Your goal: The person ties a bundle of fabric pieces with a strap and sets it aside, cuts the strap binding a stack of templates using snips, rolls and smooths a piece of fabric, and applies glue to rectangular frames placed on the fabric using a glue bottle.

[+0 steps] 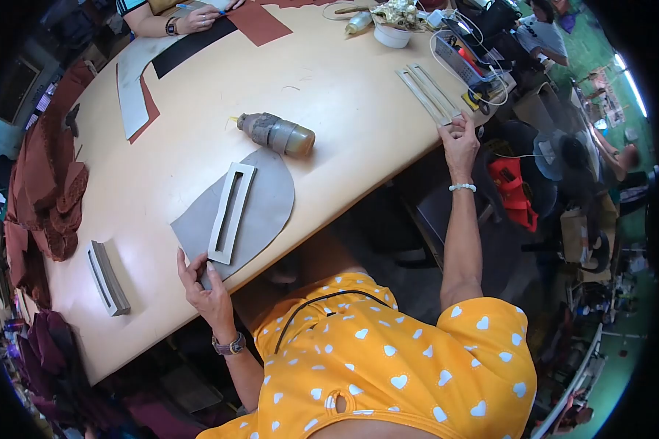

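My L hand [208,290] is at the near edge of the grey sheet [271,196], thumb and fingers parted, just below the slotted frame [237,212] lying on it. My R hand [459,139] has fingers bent in at the near end of the pale strips [424,96]; can't tell if they're gripping. Bottle [277,134] is on its side by the sheet's far edge, amber bit showing. White bowl [392,34] holds crumpled pale stuff; grey basket [458,60] has red and dark bits, cable over it. L forearm's bent, watch on; R arm's reaching well fwd along the table edge. Wide gap btwn the sheet and the slotted block [108,279] at L, another btwn bottle and strips. Far side, a co-worker's hands [201,17], w/ blue pen [214,9].
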{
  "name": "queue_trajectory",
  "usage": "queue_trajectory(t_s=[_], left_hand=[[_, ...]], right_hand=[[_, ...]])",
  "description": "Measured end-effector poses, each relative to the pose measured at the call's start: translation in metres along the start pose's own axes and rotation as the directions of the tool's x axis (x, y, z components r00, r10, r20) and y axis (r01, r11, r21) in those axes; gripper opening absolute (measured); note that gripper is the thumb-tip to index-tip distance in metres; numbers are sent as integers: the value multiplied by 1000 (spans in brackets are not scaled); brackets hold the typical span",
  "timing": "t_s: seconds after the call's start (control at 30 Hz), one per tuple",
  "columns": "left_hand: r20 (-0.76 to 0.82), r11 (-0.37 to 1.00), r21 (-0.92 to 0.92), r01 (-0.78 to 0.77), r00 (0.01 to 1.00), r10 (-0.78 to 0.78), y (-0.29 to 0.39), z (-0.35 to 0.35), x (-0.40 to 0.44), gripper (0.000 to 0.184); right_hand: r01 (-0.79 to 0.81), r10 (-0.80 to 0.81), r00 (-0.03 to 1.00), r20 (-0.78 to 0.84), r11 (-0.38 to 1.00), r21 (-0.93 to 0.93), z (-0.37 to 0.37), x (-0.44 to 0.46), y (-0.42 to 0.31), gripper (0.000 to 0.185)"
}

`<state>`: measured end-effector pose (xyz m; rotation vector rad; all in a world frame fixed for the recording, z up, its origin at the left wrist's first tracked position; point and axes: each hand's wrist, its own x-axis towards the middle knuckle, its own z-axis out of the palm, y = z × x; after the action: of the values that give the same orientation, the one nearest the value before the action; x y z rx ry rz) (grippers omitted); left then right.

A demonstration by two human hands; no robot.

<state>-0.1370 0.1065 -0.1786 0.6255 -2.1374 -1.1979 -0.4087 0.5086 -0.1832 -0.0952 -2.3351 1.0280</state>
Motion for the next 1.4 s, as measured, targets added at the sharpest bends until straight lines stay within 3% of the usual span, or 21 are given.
queue_trajectory(t_s=[0.3, 0.5, 0.6, 0.67, 0.73, 0.83, 0.93, 1.0, 1.17, 1.27, 1.4], left_hand=[[3, 1000, -22, 19, 1000, -19, 1, 0, -1, 55], [21, 1000, 8, -10, 1000, 10, -2, -1, -1, 57], [22, 999, 28, -36, 999, 35, -2, -3, -1, 70], [58, 996, 67, -66, 996, 62, 1, -4, -1, 77], [62, 992, 78, -100, 994, 95, 0, -5, 0, 85], [47, 984, 123, -132, 991, 127, 0, -6, 0, 82], [7, 993, 61, -103, 995, 103, -2, -4, 0, 78], [6, 986, 87, -141, 990, 141, -5, -5, 0, 79], [-18, 983, 86, -165, 986, 167, -5, -5, 1, 79], [-26, 978, 99, -183, 982, 186, -5, -5, 2, 79], [-35, 973, 106, -205, 977, 209, -5, -6, 2, 79]], right_hand=[[6, -5, 1000, -10, 999, 34, 1, 2, 7, 59], [50, -43, 985, -167, 998, 39, 4, -10, -20, 53], [108, -111, 993, 31, 991, 76, 20, -38, -77, 51], [134, -205, 948, 242, 951, 280, 51, -62, -105, 57], [331, -423, 855, 299, 890, 313, 71, -82, -147, 65], [307, -388, 824, 413, 918, 250, 102, -97, -172, 72], [73, -233, 828, 511, 947, 314, 113, -95, -181, 75], [12, -251, 870, 424, 872, 490, 115, -96, -182, 68], [-178, -157, 937, 313, 557, 811, 96, -102, -198, 46], [-450, -100, 857, 505, 330, 830, 84, -104, -195, 38], [-430, -87, 863, 497, 389, 815, 85, -113, -198, 35]])
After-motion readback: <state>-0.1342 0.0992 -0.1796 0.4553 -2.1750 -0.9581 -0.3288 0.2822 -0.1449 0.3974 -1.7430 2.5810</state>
